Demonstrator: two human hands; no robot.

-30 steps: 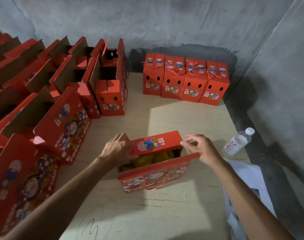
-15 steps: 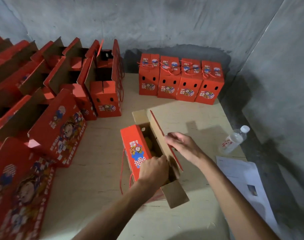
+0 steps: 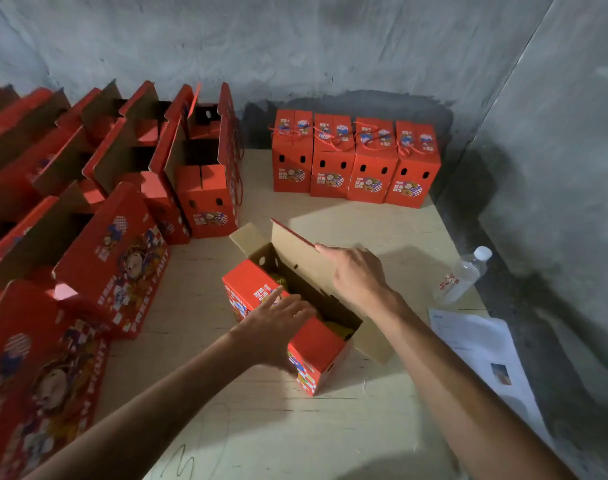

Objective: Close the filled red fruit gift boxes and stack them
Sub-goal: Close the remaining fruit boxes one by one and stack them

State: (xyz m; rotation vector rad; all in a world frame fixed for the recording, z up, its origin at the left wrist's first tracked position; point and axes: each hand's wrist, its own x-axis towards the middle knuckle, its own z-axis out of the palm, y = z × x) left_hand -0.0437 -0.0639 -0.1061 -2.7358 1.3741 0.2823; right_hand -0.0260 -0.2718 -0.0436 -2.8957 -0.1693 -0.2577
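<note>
1. The open box (image 3: 288, 320) is sitting mid-table, yellow fruit showing inside, its long flap (image 3: 302, 258) standing up.
2. The left hand (image 3: 278, 327) is pressing flat on the near flap; the right hand (image 3: 356, 271), fingers loose, is touching the long flap, grasping nothing.
3. Four closed boxes (image 3: 354, 161) are standing by the wall, unstacked; many open boxes (image 3: 122, 188) are waiting on the left.

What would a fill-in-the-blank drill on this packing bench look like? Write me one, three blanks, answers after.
1. The row of closed red boxes against the back wall counts ____ boxes.
2. The left hand lies flat on the ____ top flap of the open box.
3. The water bottle lies on its ____.

Answers: four; red; side
</note>
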